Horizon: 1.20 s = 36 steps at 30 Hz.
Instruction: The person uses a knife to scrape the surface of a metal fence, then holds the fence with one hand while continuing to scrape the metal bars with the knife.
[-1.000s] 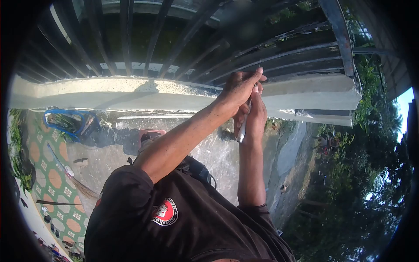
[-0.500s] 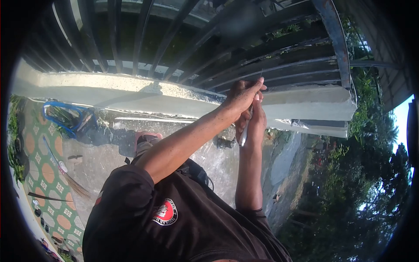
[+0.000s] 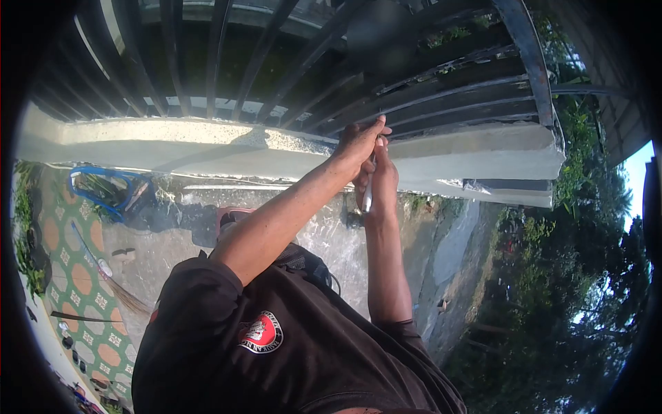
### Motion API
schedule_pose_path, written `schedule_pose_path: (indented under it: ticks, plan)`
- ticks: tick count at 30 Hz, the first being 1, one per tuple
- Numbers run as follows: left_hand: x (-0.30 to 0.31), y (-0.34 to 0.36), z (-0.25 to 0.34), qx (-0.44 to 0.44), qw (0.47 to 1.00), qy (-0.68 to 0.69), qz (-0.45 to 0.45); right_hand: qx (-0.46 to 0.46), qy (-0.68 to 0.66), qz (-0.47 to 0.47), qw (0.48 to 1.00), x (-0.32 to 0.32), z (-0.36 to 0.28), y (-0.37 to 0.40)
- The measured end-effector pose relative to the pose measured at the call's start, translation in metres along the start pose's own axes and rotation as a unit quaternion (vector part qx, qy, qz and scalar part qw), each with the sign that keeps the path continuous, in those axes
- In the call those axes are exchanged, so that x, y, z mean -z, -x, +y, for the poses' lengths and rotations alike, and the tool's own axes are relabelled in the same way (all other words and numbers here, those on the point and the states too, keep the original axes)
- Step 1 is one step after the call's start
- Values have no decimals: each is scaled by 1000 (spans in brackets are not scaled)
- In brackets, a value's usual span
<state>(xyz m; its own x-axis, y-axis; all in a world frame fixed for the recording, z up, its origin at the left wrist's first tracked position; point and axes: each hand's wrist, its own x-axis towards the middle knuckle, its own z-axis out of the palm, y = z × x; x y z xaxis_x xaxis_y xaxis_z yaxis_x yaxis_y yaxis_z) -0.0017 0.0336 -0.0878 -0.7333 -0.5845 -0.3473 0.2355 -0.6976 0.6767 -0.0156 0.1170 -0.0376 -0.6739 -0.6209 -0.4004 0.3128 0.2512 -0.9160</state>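
Note:
My right hand [image 3: 384, 176] is closed around a slim tool with a white handle [image 3: 367, 194], whose end points down toward my wrist. The tool's other end is hidden by my fingers, so its kind does not show. Right against it, my left hand [image 3: 358, 146] is closed, thumb and fingertips together at the top; whatever lies between them is too small to make out. Both hands are in front of the pale concrete ledge [image 3: 293, 157], just below the dark metal bars [image 3: 262, 58] of a fence.
A rusty post [image 3: 527, 58] stands at the fence's right end. Below lie a concrete floor [image 3: 345, 238], a blue looped object [image 3: 103, 172], a broom [image 3: 124, 293] and patterned green tiles [image 3: 69, 234]. Trees [image 3: 545, 297] fill the right side.
Both hands have shifted left along the ledge and slightly up in the view, still close together. The white-handled tool has moved with them.

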Motion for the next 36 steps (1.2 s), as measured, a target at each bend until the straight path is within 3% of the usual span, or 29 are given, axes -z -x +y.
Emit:
schedule_pose_path:
  ticks: [3,6,11,13,14,18,22,29,36]
  plan:
    - [15,5,1,34,999,1,-8,3,-11,6,1000,-4,22,-8]
    - [0,19,11,5,999,4,-32,47,0,-9,999,-5,6,8]
    - [4,6,-1,7,999,23,-22,21,35,40,998,-9,7,8]
    - [0,13,8,-37,999,2,-37,68,31,-20,997,-6,8,7]
    - [-2,22,14,-12,998,5,-56,65,-6,-33,997,-1,7,9]
    - [2,11,4,9,1000,22,-15,30,11,-5,999,2,5,6]
    - [-1,12,0,0,1000,6,-22,60,8,-19,998,-1,0,10]
    - [-1,4,-5,-14,999,17,-27,25,36,-17,999,1,-1,8]
    - [-3,11,5,-14,999,21,-38,64,33,-21,997,-2,-1,9]
